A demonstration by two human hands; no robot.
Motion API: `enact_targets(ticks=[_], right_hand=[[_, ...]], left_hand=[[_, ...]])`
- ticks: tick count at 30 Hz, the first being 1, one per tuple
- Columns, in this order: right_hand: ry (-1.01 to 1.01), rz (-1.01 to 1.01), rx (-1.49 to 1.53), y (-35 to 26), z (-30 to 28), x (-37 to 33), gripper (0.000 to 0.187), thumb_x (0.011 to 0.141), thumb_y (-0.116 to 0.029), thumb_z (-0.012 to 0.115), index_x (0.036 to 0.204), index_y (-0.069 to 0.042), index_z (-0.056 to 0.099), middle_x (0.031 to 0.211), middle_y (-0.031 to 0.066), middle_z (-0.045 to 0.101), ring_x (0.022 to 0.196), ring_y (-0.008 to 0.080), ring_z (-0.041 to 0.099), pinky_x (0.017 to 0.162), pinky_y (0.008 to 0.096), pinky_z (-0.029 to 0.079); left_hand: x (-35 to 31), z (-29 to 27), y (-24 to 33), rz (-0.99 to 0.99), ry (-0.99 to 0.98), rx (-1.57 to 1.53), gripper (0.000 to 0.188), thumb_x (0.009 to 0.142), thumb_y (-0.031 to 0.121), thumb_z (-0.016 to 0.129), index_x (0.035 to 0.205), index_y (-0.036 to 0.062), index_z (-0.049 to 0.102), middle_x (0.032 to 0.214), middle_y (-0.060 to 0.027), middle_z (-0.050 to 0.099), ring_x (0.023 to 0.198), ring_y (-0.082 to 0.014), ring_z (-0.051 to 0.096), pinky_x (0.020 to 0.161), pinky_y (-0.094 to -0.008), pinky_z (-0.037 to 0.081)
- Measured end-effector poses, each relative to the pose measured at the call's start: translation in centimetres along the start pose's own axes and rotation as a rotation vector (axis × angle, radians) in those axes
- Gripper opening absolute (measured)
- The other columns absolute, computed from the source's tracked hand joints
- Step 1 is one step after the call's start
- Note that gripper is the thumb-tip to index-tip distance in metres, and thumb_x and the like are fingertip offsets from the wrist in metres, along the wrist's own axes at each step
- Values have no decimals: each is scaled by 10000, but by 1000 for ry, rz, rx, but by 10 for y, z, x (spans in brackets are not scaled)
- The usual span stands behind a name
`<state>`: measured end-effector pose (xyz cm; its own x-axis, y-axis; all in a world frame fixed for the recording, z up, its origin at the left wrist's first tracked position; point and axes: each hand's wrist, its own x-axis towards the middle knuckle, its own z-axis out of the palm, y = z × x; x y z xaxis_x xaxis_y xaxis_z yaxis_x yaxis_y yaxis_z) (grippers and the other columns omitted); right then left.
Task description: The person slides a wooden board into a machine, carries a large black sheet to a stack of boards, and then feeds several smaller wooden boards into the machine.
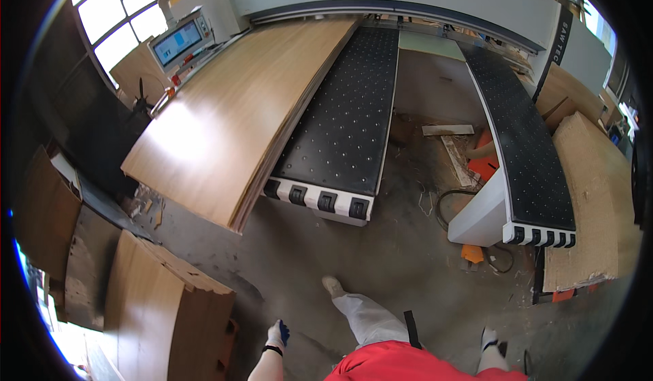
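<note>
My left hand, in a white glove with blue on the fingers, hangs low beside my body with its fingers slightly apart and nothing seen in them. My right hand, in a similar white glove, hangs at my other side; its fingers are too small and foreshortened to make out. Neither hand touches anything visible. Ahead, a stack of wood-grain panels lies on the left of a large panel saw. A black support table with rollers along its front end stands beside the stack.
A second black support table stands to the right, with offcuts and a hose on the floor nearby. Brown boards stand far right, more wooden panels at lower left. A control screen is at the upper left.
</note>
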<state>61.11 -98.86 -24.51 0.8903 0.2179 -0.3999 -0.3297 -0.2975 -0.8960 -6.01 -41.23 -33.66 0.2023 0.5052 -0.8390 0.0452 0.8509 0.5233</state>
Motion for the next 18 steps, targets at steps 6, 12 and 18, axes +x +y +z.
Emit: enact_targets(ticks=[6,12,18], right_hand=[[-371,512,-997,36,-10,-221,468,980,-402,447,1168,-26,653,1067,172,704,1010,360,671,828,487,534],[-536,242,-1433,-49,35,-154,510,956,-436,512,1174,5,647,1064,209,708,995,388,675,852,469,533],[-338,-355,-574,-186,287,71,305,973,-272,630,1100,6,636,983,75,708,838,177,620,782,345,507]], left_hand=[[-143,38,-72,-17,346,-450,532,1003,499,431,1318,81,529,1383,-100,547,1292,-281,467,1044,-461,359],[-166,102,-125,-178,240,-438,565,999,449,490,1394,46,471,1451,-151,507,1254,-342,538,1024,-491,438],[-90,122,44,229,143,-636,541,989,504,511,1309,70,544,1373,-135,564,1198,-329,565,1043,-472,425]])
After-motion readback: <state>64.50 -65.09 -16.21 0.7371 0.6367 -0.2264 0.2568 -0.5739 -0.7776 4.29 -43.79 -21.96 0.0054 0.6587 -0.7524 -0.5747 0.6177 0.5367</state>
